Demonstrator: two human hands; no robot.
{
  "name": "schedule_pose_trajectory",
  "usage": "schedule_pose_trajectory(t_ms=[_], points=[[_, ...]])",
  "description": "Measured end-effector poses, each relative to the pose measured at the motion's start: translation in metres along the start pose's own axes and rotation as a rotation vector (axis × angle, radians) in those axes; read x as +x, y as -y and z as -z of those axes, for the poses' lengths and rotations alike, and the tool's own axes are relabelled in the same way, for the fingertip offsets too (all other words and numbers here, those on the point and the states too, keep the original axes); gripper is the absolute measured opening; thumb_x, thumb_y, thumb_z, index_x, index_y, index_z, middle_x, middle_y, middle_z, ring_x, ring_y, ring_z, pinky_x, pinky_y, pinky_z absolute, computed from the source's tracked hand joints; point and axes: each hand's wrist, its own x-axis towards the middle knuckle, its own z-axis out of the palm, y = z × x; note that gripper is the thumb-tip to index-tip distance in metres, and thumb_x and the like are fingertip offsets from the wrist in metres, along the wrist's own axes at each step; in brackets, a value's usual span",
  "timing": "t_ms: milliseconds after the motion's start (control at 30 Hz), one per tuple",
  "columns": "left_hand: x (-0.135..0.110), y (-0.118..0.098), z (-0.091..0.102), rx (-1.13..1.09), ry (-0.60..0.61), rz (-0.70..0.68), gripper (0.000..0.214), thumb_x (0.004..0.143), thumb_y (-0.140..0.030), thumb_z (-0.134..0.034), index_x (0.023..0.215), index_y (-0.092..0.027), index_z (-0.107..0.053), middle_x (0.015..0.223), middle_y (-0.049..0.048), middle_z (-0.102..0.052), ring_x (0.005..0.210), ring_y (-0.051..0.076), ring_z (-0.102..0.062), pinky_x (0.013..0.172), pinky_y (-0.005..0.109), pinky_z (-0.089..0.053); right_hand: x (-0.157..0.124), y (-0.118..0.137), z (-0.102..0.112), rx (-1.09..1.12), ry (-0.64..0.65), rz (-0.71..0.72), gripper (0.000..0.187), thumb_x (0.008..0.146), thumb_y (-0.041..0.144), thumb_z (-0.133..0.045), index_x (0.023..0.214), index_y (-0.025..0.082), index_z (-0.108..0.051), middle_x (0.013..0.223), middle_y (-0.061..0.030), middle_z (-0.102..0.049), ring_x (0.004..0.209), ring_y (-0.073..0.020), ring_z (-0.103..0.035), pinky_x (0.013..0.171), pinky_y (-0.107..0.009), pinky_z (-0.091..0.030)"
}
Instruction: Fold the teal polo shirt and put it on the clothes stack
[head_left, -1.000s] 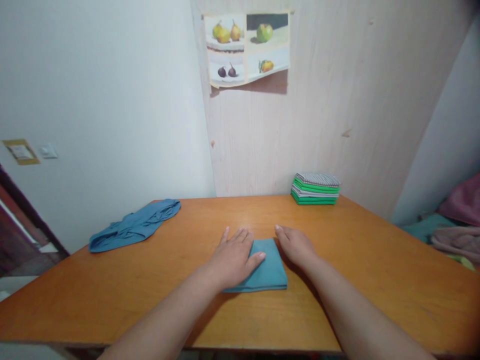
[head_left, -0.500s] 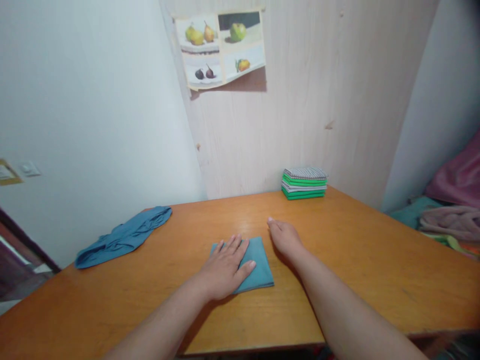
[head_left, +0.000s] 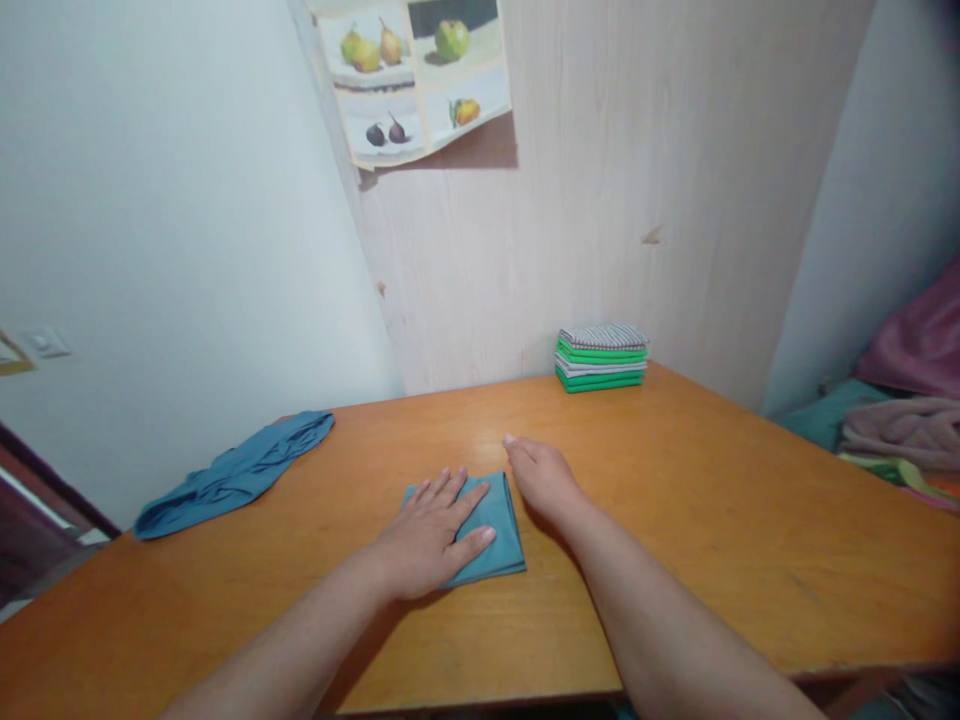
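Observation:
My left hand (head_left: 427, 530) lies flat, fingers spread, on a folded blue cloth (head_left: 491, 550) near the middle of the wooden table. The cloth is a small, roughly square packet, and dark edges of its layers show along its right side. Just right of it, my right hand (head_left: 546, 478) rests on its side with the thumb side up. A small gap seems to separate it from the cloth. Most of its fingers are hidden behind the back of the hand, and nothing shows in it.
A crumpled blue garment (head_left: 236, 475) lies at the table's left edge. Folded green and striped cloths form a neat stack (head_left: 601, 358) at the back right, near the wall. Beyond the table's right side are piled fabrics (head_left: 900, 435). A fruit poster (head_left: 416, 85) hangs above.
The whole view has shifted slightly, moving things left in the picture. My right hand has come a little closer to the folded cloth. My left hand stays pressed on it.

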Motion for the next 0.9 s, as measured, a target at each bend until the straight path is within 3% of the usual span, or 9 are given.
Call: schedule_pose_trajectory(t_ms=[67,167,233,300,533,900], points=[[0.000,0.000,0.000,-0.002,-0.003,0.000,0.072,0.094,-0.073,-0.024,0.156,-0.036,-0.017,0.163,0.0058,-0.009,0.149,0.033,-0.011,0.118,0.054,-0.012,-0.005,0.005,-0.002,0.019,0.086,0.107,0.062,0.101,0.052,-0.017,0.112,0.021,-0.070,0.123,-0.0073,-0.069,0.114,-0.0204,-0.060,0.097,-0.029,-0.042],[-0.001,-0.001,0.000,-0.007,0.002,-0.002,0.077,0.093,-0.075,-0.025,0.157,-0.034,-0.014,0.163,0.0069,-0.009,0.149,0.034,-0.011,0.118,0.056,-0.012,-0.012,0.010,-0.006,-0.045,0.240,0.143,0.064,0.100,0.058,-0.018,0.138,0.023,-0.055,0.148,-0.0068,-0.049,0.141,-0.0240,-0.036,0.115,-0.044,-0.025],[-0.001,-0.001,0.000,-0.006,0.007,-0.002,0.081,0.091,-0.077,-0.025,0.157,-0.032,-0.014,0.163,0.0082,-0.009,0.149,0.035,-0.010,0.118,0.056,-0.012,-0.016,0.010,-0.008,-0.123,0.335,0.113,0.068,0.098,0.061,-0.019,0.147,0.021,-0.043,0.156,-0.0080,-0.036,0.148,-0.0279,-0.019,0.117,-0.056,-0.013],[-0.001,-0.001,0.000,-0.007,0.008,-0.002,0.083,0.090,-0.078,-0.026,0.157,-0.031,-0.015,0.163,0.0091,-0.009,0.149,0.035,-0.009,0.118,0.055,-0.012,-0.018,0.009,-0.008,-0.191,0.416,0.086,0.069,0.098,0.060,-0.019,0.152,0.020,-0.035,0.160,-0.0085,-0.027,0.150,-0.0301,-0.011,0.116,-0.062,-0.008],[-0.002,-0.001,-0.002,-0.010,-0.015,-0.007,0.083,0.089,-0.079,-0.027,0.157,-0.031,-0.017,0.163,0.0079,-0.010,0.149,0.035,-0.008,0.118,0.055,-0.010,-0.022,0.013,-0.004,-0.292,0.477,0.040,0.069,0.098,0.057,-0.016,0.154,0.019,-0.028,0.162,-0.0087,-0.020,0.150,-0.0321,-0.007,0.112,-0.070,-0.003],[-0.003,-0.005,-0.002,-0.025,-0.047,-0.002,0.085,0.089,-0.079,-0.026,0.157,-0.030,-0.018,0.163,0.0076,-0.011,0.149,0.033,-0.009,0.119,0.052,-0.010,-0.022,0.010,-0.005,-0.312,0.459,0.052,0.065,0.100,0.054,-0.017,0.153,0.019,-0.032,0.160,-0.0094,-0.025,0.149,-0.0293,-0.013,0.114,-0.067,-0.004]])
